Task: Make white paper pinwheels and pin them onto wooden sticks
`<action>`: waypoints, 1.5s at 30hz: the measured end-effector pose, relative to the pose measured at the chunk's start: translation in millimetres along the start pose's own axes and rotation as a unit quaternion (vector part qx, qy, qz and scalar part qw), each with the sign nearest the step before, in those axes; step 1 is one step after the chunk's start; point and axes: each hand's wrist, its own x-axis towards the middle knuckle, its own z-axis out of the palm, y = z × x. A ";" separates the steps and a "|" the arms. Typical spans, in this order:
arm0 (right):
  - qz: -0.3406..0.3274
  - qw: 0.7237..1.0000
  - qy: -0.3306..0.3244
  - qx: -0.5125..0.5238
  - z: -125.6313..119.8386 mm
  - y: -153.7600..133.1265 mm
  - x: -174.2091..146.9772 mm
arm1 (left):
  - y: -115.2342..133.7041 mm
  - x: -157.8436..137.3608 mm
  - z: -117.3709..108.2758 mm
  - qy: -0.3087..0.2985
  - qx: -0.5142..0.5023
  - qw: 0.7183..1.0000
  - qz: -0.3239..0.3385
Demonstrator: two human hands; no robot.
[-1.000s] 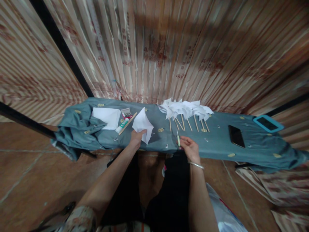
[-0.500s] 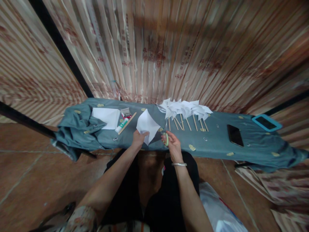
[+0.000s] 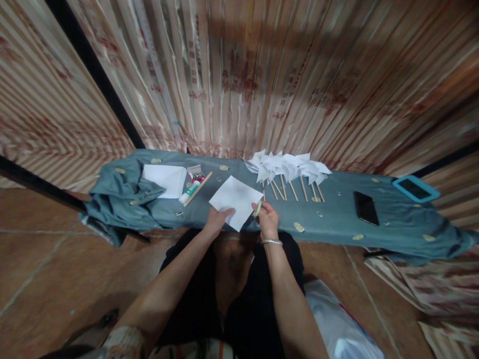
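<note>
A square sheet of white paper (image 3: 236, 199) is pinched at its lower left edge by my left hand (image 3: 217, 220), thumb on top. My right hand (image 3: 267, 218) grips scissors (image 3: 257, 208) by their pale green handle at the sheet's right corner. The blades are hidden, so I cannot tell whether they cut into the paper. Just beyond my right hand lies a row of white paper pinwheels (image 3: 288, 167) on thin wooden sticks.
A green cloth (image 3: 337, 219) covers the narrow table. On the left lie a stack of white paper (image 3: 166, 180), a glue stick (image 3: 189, 191), a small box of pins (image 3: 196, 175) and wooden sticks (image 3: 198, 189). A phone (image 3: 365, 208) and a blue-framed device (image 3: 416, 189) lie right.
The paper has moved right and turned flatter toward me, meeting the scissors. The scissor blades, visible before, are now out of sight at the paper.
</note>
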 end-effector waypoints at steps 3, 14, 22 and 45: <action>0.011 1.000 0.002 -0.013 1.2 0.9 2.7 | 1.1 -2.3 -2.6 -0.015 -0.019 1.000 -0.013; 0.051 0.998 -0.009 -0.034 4.7 3.7 5.0 | 8.1 -13.3 -9.0 -0.052 -0.057 0.997 -0.030; 0.064 0.998 -0.015 -0.027 8.6 3.8 5.2 | 8.7 -16.4 1.6 -0.033 -0.054 0.998 -0.001; 0.055 0.980 -0.148 -0.120 -2.5 -2.6 -18.5 | -3.2 45.7 -4.6 0.084 0.094 0.985 0.118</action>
